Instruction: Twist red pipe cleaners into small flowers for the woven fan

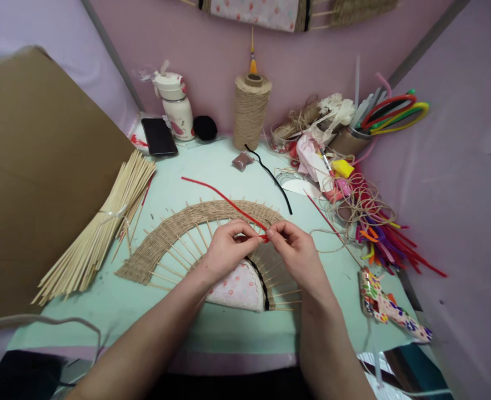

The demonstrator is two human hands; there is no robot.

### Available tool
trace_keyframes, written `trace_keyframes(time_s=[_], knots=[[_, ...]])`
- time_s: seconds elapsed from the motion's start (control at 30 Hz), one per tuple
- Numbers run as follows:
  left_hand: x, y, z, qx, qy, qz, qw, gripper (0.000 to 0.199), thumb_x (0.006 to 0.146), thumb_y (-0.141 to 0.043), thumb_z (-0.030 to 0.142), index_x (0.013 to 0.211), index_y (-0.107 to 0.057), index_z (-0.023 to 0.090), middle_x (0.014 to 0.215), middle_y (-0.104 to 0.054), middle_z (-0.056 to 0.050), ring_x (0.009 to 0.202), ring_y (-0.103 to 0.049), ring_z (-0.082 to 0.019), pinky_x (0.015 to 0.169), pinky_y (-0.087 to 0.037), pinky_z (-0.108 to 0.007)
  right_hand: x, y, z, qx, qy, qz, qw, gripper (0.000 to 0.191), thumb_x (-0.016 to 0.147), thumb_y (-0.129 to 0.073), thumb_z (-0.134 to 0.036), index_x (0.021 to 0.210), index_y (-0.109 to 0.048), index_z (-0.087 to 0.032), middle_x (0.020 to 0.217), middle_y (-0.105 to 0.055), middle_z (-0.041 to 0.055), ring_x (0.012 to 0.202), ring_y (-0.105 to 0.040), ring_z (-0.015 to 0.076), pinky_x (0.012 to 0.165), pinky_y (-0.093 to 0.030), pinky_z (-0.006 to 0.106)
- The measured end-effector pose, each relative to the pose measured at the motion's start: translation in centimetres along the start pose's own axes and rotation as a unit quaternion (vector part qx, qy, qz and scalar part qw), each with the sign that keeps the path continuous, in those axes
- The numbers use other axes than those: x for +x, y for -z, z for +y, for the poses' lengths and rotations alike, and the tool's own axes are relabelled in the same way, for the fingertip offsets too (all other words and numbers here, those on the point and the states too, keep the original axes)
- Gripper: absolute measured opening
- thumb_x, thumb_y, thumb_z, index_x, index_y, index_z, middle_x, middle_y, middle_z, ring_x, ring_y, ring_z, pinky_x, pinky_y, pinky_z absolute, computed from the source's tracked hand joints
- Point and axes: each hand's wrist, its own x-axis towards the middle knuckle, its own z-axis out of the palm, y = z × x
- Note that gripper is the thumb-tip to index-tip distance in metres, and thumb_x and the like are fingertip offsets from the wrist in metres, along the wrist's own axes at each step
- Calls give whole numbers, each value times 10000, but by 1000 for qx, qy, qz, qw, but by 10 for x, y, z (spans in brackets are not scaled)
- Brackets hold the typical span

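Note:
A red pipe cleaner [224, 197] runs from the upper left down to my fingertips. My left hand [233, 244] pinches its lower end, and my right hand [290, 244] pinches it close beside, the two hands almost touching. Beneath them lies a woven fan-shaped piece [179, 222] with a twine band along its outer arc and thin wooden sticks spreading from the middle. Its inner half-round is white cloth [241, 286] with a pink print, edged by a black strip [264, 283]. My hands and wrists cover part of the sticks.
A bundle of wooden sticks [99, 228] lies left, beside a cardboard sheet [45, 178]. At the back stand a bottle [174, 105] and a twine cone [251, 111]. A black pipe cleaner [274, 180] lies near it. Tangled twine [366, 205], colored pipe cleaners [389, 244] and scissors [395, 114] crowd the right.

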Motion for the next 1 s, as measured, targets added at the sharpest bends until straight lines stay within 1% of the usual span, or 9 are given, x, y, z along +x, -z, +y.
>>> trace_keyframes(time_s=[0.13, 0.3, 0.4, 0.5, 0.6, 0.7, 0.83, 0.9, 1.0], knots=[[0, 0, -1, -25, 38, -12, 999, 103, 698, -701, 239, 652, -681, 149, 689, -633, -13, 683, -561, -123, 674, -426, -245, 2, 2, 2, 20, -11, -16, 1000, 191, 855, -585, -375, 786, -603, -198, 708, -561, -23, 625, -465, 115, 590, -365, 243], [0, -2, -3, -45, 80, 20, 996, 143, 683, -721, 288, 668, -690, 149, 674, -671, -20, 659, -576, -134, 661, -442, -255, 3, -1, 3, 53, -40, 2, 998, 310, 887, -515, -461, 895, -674, -195, 626, -522, -28, 560, -441, 119, 534, -348, 251], [1, -4, -5, -42, 70, 46, 996, 142, 676, -732, 297, 673, -701, 158, 700, -696, -26, 692, -606, -152, 673, -457, -262, 2, -5, 2, 75, -54, 6, 996, 275, 820, -616, -454, 894, -689, -199, 656, -574, -20, 574, -466, 119, 532, -357, 243], [0, -5, -8, -15, 48, 47, 998, 114, 710, -712, 292, 710, -727, 179, 747, -724, -30, 737, -631, -169, 711, -469, -276, 2, -10, 1, 110, -72, 16, 991, 233, 759, -690, -425, 819, -678, -200, 734, -628, -6, 614, -497, 118, 548, -371, 232], [-2, -5, -11, 19, 10, 46, 999, 125, 755, -687, 302, 809, -750, 208, 849, -742, -39, 817, -646, -186, 770, -472, -295, 4, -11, 1, 139, -85, 32, 986, 233, 748, -695, -426, 754, -650, -197, 674, -598, -22, 556, -451, 103, 521, -339, 230], [-7, -5, -12, 96, -82, 77, 989, 140, 815, -636, 300, 869, -742, 227, 892, -728, -53, 865, -632, -193, 803, -462, -309, 6, -10, 4, 155, -92, 53, 982, 264, 733, -703, -448, 734, -630, -195, 598, -537, -44, 502, -392, 93, 495, -306, 238], [-14, -5, -9, 212, -222, 149, 940, 131, 832, -619, 260, 895, -733, 251, 986, -715, -70, 996, -587, -225, 941, -386, -372, 7, -9, 7, 154, -92, 60, 982, 295, 722, -708, -472, 729, -629, -188, 583, -515, -47, 500, -378, 91, 487, -296, 239], [-14, -4, -9, 249, -248, 172, 920, 183, 830, -623, 239, 976, -725, 282, 1115, -700, -63, 1126, -544, -250, 1019, -293, -418, 6, -9, 6, 152, -94, 52, 982, 301, 722, -708, -477, 733, -635, -185, 590, -522, -45, 504, -379, 90, 490, -295, 237], [-11, -2, -10, 275, -241, 145, 919, 243, 870, -571, 219, 1050, -704, 314, 1133, -706, -42, 1185, -528, -250, 1059, -186, -451, 5, -9, 5, 157, -95, 35, 982, 300, 721, -714, -475, 747, -651, -184, 596, -534, -47, 502, -380, 86, 494, -293, 238]])
